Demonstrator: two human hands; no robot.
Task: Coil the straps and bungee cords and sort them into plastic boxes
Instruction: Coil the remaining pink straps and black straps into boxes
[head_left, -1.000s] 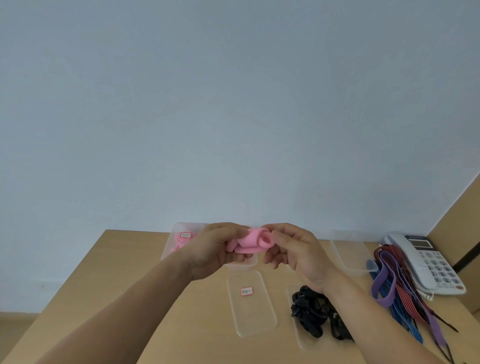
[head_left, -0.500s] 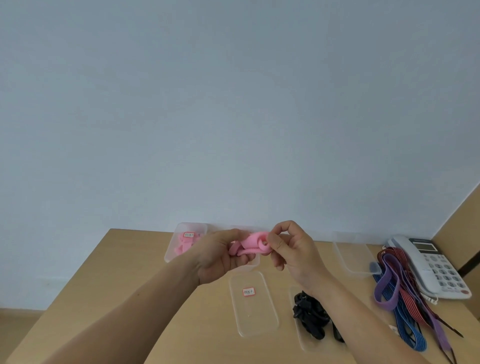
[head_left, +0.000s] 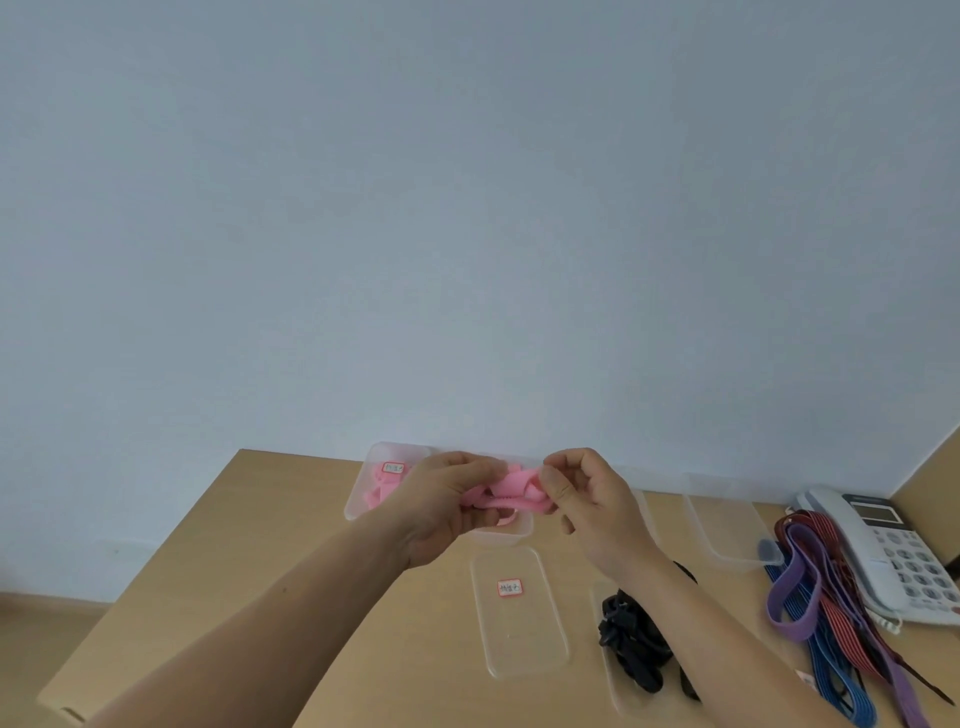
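Left hand (head_left: 441, 506), right hand (head_left: 595, 501) pinching pink strap (head_left: 511, 492)

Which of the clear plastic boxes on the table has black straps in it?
The near box beside the right forearm, with the black straps lying in it. The far-left box holds pink straps instead.

A plain pale blue-grey wall (head_left: 467, 208) filled most of the view, softly and evenly lit. A light wooden table (head_left: 249, 561) stood with its far edge against it. Brownish floor (head_left: 31, 634) showed at the near left. At the far right, a wooden panel (head_left: 930, 483) rose behind a white phone (head_left: 852, 540).
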